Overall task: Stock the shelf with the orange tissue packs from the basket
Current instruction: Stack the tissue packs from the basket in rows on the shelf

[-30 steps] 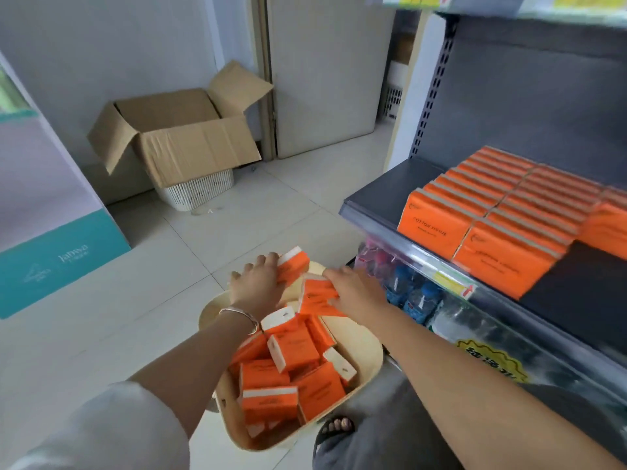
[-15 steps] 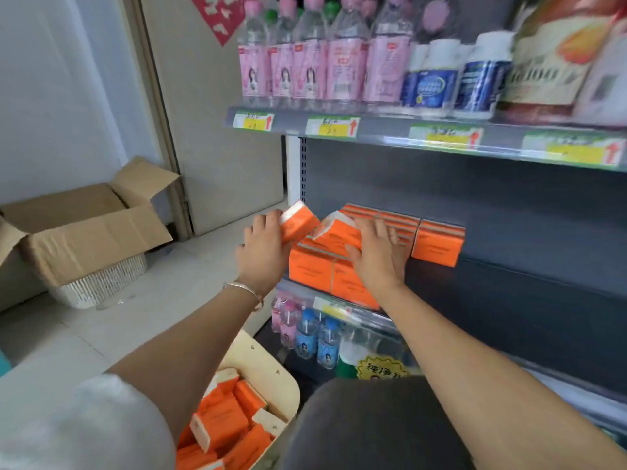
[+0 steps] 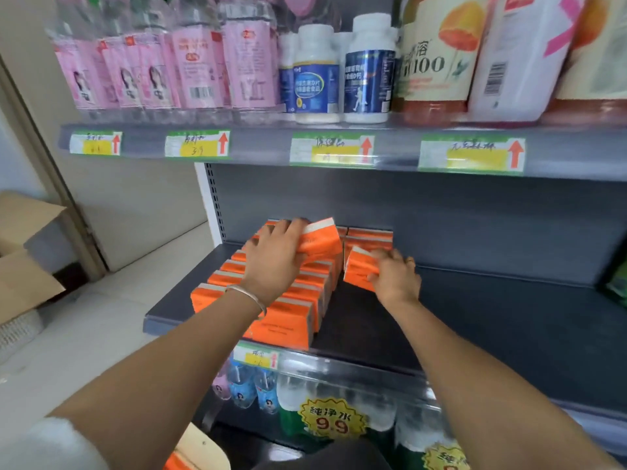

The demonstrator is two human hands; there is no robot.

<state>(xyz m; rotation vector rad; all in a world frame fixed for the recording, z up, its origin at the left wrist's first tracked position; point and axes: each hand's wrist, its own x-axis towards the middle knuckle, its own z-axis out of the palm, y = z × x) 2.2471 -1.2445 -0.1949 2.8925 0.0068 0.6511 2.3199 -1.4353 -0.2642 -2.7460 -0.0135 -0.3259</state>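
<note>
**Restocking in a shop aisle**

A tilted orange tissue pack (image 3: 320, 240) is gripped by the left hand (image 3: 274, 256) above the stocked rows (image 3: 298, 313). A second orange pack (image 3: 358, 268) is pinched by the right hand (image 3: 395, 278), just right of those rows, low over the grey shelf (image 3: 509, 317). The basket (image 3: 203, 452) is glimpsed at the bottom edge.

Soft, even light fills the aisle, brightest on the pale floor (image 3: 112, 320) at the left, with no hard shadows anywhere. The dark shelf (image 3: 509, 317) sits dimmer beneath the upper shelf (image 3: 258, 149), whose clear front strip throws back whitish glare. The pink bottles (image 3: 142, 72) up top look smeared and soft. The left hand (image 3: 274, 262) and right hand (image 3: 395, 279) blur a little at the fingers gripping orange tissue packs (image 3: 322, 242). Towards the edges the wide lens bends straight lines.
</note>
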